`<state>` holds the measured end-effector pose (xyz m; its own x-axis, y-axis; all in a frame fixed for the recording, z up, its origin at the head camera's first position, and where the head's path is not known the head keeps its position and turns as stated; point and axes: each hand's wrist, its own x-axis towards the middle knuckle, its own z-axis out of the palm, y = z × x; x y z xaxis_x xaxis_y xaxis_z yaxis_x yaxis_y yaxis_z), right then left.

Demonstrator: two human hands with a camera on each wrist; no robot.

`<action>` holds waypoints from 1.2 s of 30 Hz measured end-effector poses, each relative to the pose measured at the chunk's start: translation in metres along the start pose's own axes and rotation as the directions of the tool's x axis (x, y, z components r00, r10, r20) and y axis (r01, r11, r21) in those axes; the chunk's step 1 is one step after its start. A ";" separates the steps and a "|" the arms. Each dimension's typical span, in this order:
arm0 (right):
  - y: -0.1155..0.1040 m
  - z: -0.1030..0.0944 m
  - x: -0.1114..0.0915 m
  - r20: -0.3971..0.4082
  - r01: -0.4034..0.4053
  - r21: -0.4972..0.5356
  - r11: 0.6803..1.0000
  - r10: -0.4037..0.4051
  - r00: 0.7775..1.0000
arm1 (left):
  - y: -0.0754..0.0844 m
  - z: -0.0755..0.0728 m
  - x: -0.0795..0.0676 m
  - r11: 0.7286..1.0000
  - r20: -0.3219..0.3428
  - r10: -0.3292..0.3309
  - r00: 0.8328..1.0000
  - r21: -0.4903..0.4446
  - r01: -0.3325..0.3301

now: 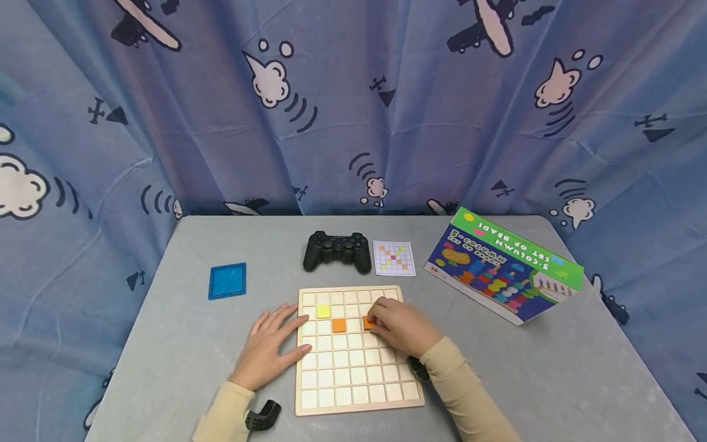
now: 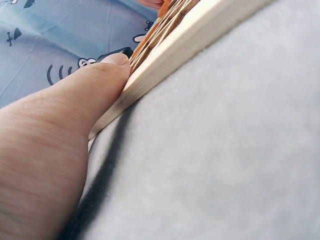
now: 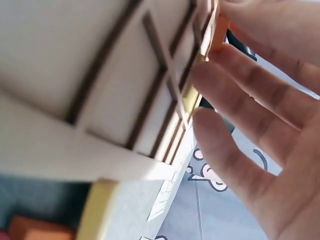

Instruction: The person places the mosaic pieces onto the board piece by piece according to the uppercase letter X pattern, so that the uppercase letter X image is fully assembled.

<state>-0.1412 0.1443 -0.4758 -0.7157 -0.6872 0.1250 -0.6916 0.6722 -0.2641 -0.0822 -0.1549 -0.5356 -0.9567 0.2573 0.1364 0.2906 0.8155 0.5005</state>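
Note:
A wooden grid board [image 1: 358,410] with pale square cells lies on the grey table. My left hand [image 1: 267,350] rests at its left edge, fingers spread, with the thumb [image 2: 107,75] touching the rim in the left wrist view. Over the upper right cells, my right hand [image 1: 405,326] pinches an orange square tile [image 1: 366,323] at the board's surface. That tile [image 3: 219,35] also shows by the fingertips in the right wrist view. A yellow tile [image 1: 323,312] and another orange tile [image 1: 339,326] sit in cells to the left.
Behind the board lie a black game controller [image 1: 337,250] and a card [image 1: 394,258] printed with a coloured grid. A blue square tray [image 1: 227,281] is at the left. A colourful toy box [image 1: 502,270] stands at the right. A patterned curtain [image 1: 353,123] hangs behind the table.

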 end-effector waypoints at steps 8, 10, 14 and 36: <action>-0.002 0.006 0.001 0.003 0.009 -0.013 1.000 -0.009 1.000 | 0.000 -0.001 0.000 1.000 -0.004 0.007 1.000 -0.005 -0.007; -0.002 0.007 0.001 -0.005 0.013 -0.007 1.000 -0.013 1.000 | 0.000 -0.001 0.000 1.000 -0.006 0.008 1.000 -0.004 -0.008; -0.002 0.007 0.002 -0.010 0.017 -0.005 1.000 -0.017 1.000 | 0.000 0.000 0.000 1.000 -0.008 0.008 1.000 -0.007 -0.008; 0.000 0.008 0.003 -0.029 0.034 0.026 0.999 -0.033 0.999 | -0.001 0.002 0.000 1.000 -0.008 0.008 1.000 0.007 -0.008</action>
<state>-0.1423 0.1398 -0.4829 -0.6948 -0.7008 0.1616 -0.7128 0.6412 -0.2841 -0.0829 -0.1549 -0.5377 -0.9545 0.2595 0.1469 0.2981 0.8170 0.4937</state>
